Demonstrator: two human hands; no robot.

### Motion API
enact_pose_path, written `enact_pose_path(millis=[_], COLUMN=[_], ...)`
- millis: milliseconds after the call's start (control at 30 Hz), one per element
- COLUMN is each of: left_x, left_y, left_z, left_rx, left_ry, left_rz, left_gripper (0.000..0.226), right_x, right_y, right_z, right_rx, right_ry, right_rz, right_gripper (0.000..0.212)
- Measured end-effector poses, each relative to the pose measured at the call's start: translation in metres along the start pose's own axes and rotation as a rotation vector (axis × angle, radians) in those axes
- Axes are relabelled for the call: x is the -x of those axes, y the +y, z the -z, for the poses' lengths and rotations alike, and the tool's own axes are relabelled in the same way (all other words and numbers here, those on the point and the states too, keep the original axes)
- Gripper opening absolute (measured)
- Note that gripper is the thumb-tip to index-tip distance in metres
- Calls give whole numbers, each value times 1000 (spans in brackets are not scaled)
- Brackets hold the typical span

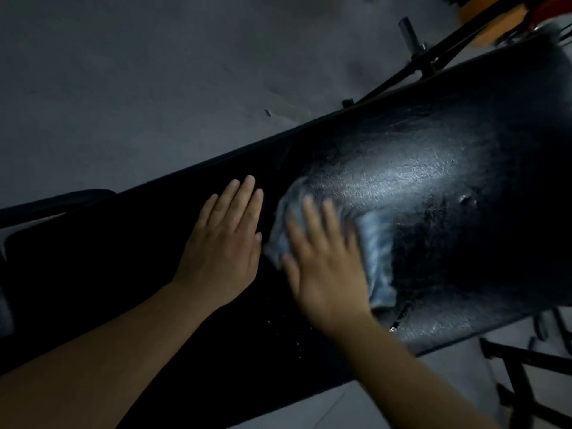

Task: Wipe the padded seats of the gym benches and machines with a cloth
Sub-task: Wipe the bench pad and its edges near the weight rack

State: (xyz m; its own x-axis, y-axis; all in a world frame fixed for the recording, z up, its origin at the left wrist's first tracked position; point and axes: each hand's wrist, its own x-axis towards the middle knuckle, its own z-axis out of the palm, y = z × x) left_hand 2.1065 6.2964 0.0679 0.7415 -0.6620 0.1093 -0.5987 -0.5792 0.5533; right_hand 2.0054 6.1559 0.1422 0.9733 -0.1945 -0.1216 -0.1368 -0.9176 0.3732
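A long black padded bench (433, 168) runs diagonally across the view, from lower left to upper right. Its upper right part shines and looks wet, with worn patches near the lower edge. My left hand (224, 239) lies flat on the pad with straight fingers, holding nothing. Just to its right, my right hand (322, 264) presses flat on a blue-grey striped cloth (376, 258) spread on the pad; hand and cloth are motion-blurred. Part of the cloth is hidden under the right palm.
Grey floor (139, 72) lies beyond the bench's far edge. A black metal frame with a silver peg (410, 34) stands at the upper right, with an orange object (492, 23) behind it. More black frame bars (526, 376) sit at the lower right.
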Motion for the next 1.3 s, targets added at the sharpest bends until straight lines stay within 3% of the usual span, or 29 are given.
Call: enact_pose_path(millis=[67, 133, 233, 300, 333, 400, 500, 600, 700, 733, 833, 933, 1033, 1100, 1133, 1200, 1300], left_x=[4, 9, 22, 25, 26, 25, 37, 55, 64, 65, 66, 72, 76, 75, 74, 73, 74], left_y=[1, 5, 14, 21, 24, 26, 25, 24, 24, 25, 22, 9, 0, -1, -2, -6, -14], left_z=[2, 2, -3, -7, -8, -9, -8, -12, -19, -21, -19, -15, -12, -13, -14, -14, -15], left_rx=[-5, -12, -10, -11, -9, -3, -13, -36, -39, -38, -38, -53, -45, -33, -23, -4, 13], left_ry=[-5, -32, -52, -45, -39, -25, -39, -38, -12, -1, 10, -32, -47, -59, -59, -62, -59], left_rz=[1, -20, -9, 6, 17, 32, 19, 20, 39, 45, 75, 107, 126, 125, 124, 112, 75], left_gripper=[64, 65, 66, 68, 68, 68, 67, 67, 67, 67, 66, 68, 70, 68, 67, 64, 58], right_x=[65, 93, 62, 34, 36, 77, 143, 114, 43, 36, 79, 109, 47, 2, -3, 27, 88], right_y=[9, 44, 75, 53, 35, 3, 20, 62, 46, 28, -11, 17, 39, 17, -3, -38, -27], right_z=[-2, -1, 7, 9, 4, -16, -21, -10, 5, 2, -21, -17, -1, 8, 5, -14, -18], right_rx=[-10, -15, 48, 7, -9, -19, -9, 33, -7, -15, 2, -14, 40, 29, 18, -3, 0], right_ry=[-73, -63, 10, 52, 57, -1, -81, -7, 69, 70, -38, -94, -11, 34, 38, -27, -130], right_rz=[171, 179, -112, -281, -262, -26, 251, 54, -197, -176, 160, 306, 87, -68, -55, 151, 424], right_gripper=[56, 53, 59, 63, 64, 62, 54, 55, 61, 62, 58, 54, 60, 62, 62, 61, 50])
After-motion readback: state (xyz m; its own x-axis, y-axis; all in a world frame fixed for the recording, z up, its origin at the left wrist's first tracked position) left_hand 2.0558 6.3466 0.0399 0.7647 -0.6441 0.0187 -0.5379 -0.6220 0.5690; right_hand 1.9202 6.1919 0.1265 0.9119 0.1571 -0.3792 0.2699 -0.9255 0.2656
